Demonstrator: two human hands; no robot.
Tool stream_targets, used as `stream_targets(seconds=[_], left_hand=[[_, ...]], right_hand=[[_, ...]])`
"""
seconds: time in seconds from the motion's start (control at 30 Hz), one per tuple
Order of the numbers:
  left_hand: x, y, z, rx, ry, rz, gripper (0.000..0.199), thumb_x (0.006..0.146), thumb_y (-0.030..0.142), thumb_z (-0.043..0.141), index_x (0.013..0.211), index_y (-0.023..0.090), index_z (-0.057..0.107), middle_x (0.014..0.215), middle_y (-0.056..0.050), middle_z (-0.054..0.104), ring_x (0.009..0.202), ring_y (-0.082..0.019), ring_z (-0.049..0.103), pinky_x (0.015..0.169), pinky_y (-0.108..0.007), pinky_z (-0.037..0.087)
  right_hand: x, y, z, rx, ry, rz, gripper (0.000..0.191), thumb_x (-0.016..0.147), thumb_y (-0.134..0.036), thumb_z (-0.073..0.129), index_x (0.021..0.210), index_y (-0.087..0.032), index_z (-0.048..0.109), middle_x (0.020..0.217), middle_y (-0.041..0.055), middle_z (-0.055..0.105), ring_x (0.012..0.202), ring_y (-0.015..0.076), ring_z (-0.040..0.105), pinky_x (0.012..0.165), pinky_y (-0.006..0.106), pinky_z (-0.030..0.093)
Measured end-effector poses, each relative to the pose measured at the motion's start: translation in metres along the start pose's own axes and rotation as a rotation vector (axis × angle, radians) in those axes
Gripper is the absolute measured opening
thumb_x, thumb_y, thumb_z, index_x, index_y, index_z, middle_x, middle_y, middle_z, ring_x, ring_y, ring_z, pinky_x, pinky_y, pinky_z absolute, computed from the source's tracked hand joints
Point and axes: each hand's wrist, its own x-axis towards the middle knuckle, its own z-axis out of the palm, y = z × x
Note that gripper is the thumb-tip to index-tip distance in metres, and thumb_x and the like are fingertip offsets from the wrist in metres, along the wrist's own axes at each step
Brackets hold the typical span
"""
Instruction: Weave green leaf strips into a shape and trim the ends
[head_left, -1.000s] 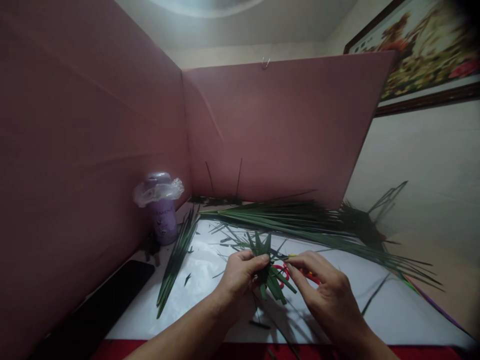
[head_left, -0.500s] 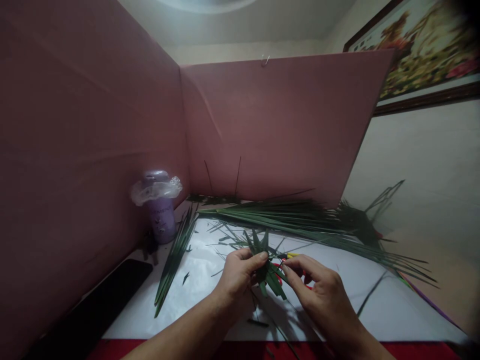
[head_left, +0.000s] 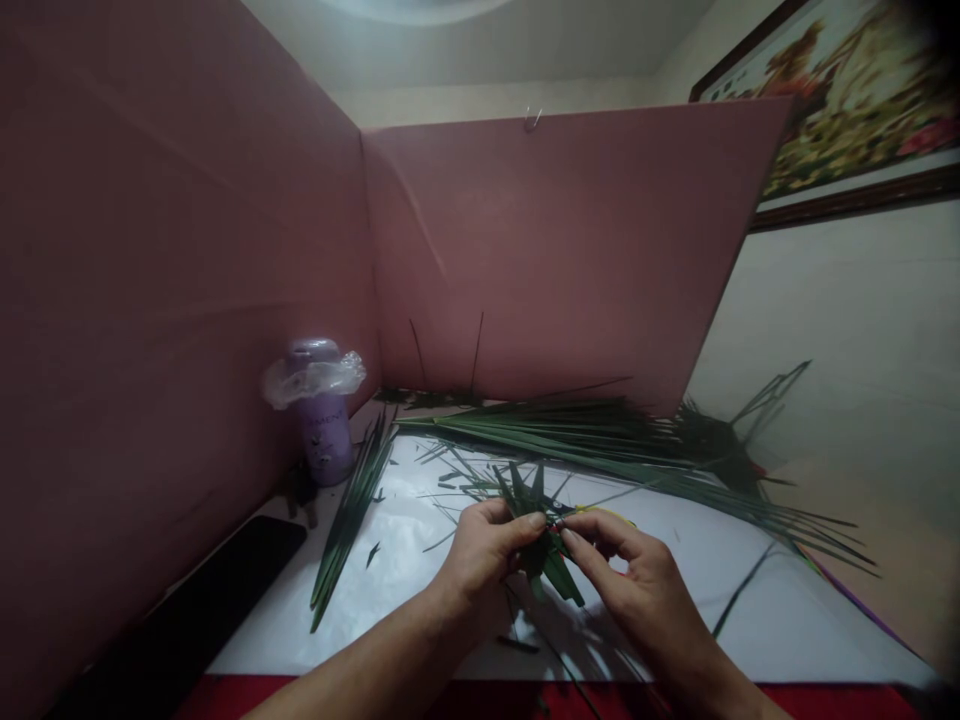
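Observation:
My left hand grips a folded piece of green palm leaf, its pointed strips fanning out above and below the thumb. At the right edge of that piece, the thumb and forefinger of my right hand are pinched together on a leaf strip whose end is mostly covered by the fingertips. Both hands meet over the white sheet, nearly touching. Behind my right hand a yellow-handled tool lies mostly hidden, with a bit of red showing between the fingers.
Long palm leaves lie across the back of the white sheet. A smaller leaf bundle rests at the left, near a purple tumbler with plastic around its top and a black slab. Leaf scraps are scattered about. Pink panels stand behind.
The leaf piece has shifted slightly right in my left hand's grip. My right fingertips have moved a little up and left, closer to my left thumb.

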Motion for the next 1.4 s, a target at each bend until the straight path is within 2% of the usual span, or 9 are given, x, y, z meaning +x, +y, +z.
stream_targets(seconds=[0.13,0.27,0.63,0.77,0.93,1.17,1.4], left_hand=[[-0.0010,0.0025,0.0011,0.047,-0.004,0.001,0.024,0.056,0.022,0.075,0.072,0.007,0.066,0.065,-0.008,0.065,0.057,-0.014,0.059,0.060,-0.026,0.046],[0.0001,0.0033,0.0016,0.035,-0.069,0.010,0.022,0.056,0.019,0.073,0.073,0.006,0.067,0.069,-0.009,0.067,0.061,-0.014,0.060,0.065,-0.025,0.046],[0.0005,0.0019,0.0011,-0.024,-0.101,0.000,0.021,0.057,0.011,0.067,0.077,0.006,0.067,0.066,-0.010,0.066,0.057,-0.016,0.061,0.060,-0.027,0.046],[0.0006,0.0010,0.0011,0.004,-0.096,0.022,0.020,0.058,0.011,0.067,0.077,0.007,0.067,0.066,-0.010,0.066,0.056,-0.017,0.061,0.056,-0.027,0.047],[0.0000,0.0007,0.0018,-0.015,-0.069,-0.005,0.018,0.057,0.009,0.066,0.074,0.007,0.065,0.064,-0.009,0.066,0.054,-0.015,0.060,0.058,-0.027,0.047],[0.0006,0.0022,0.0021,0.004,-0.009,-0.015,0.017,0.055,0.009,0.067,0.071,0.007,0.063,0.065,-0.008,0.065,0.056,-0.014,0.060,0.060,-0.026,0.047],[0.0017,-0.0007,0.0002,-0.012,-0.014,0.010,0.017,0.056,0.010,0.068,0.072,0.008,0.064,0.067,-0.008,0.065,0.056,-0.012,0.058,0.059,-0.024,0.045]], right_hand=[[0.0002,-0.0003,0.0000,0.033,-0.042,0.027,0.018,0.082,-0.032,0.052,0.073,-0.019,0.060,0.072,0.0011,0.063,0.068,0.0173,0.056,0.062,0.027,0.042],[0.0002,0.0013,-0.0002,0.089,-0.045,0.059,0.018,0.082,-0.032,0.051,0.072,-0.019,0.059,0.072,0.0012,0.063,0.070,0.0180,0.057,0.063,0.027,0.044],[0.0003,0.0009,-0.0004,0.123,-0.050,0.148,0.022,0.079,-0.038,0.055,0.068,-0.018,0.059,0.071,0.0021,0.062,0.069,0.0185,0.056,0.062,0.028,0.043],[0.0025,0.0043,0.0014,0.245,-0.089,0.226,0.022,0.076,-0.039,0.057,0.071,-0.018,0.061,0.068,0.0017,0.061,0.066,0.0176,0.055,0.060,0.027,0.043],[0.0041,0.0048,0.0031,0.334,-0.069,0.260,0.021,0.072,-0.038,0.061,0.069,-0.017,0.062,0.067,0.0022,0.062,0.065,0.0174,0.056,0.059,0.027,0.044],[0.0032,0.0072,0.0046,0.364,-0.065,0.265,0.024,0.072,-0.040,0.062,0.066,-0.017,0.059,0.069,0.0025,0.061,0.066,0.0169,0.056,0.062,0.027,0.044],[0.0017,0.0076,0.0061,0.355,-0.042,0.264,0.025,0.070,-0.041,0.063,0.066,-0.016,0.061,0.069,0.0034,0.062,0.066,0.0179,0.055,0.060,0.027,0.043]])
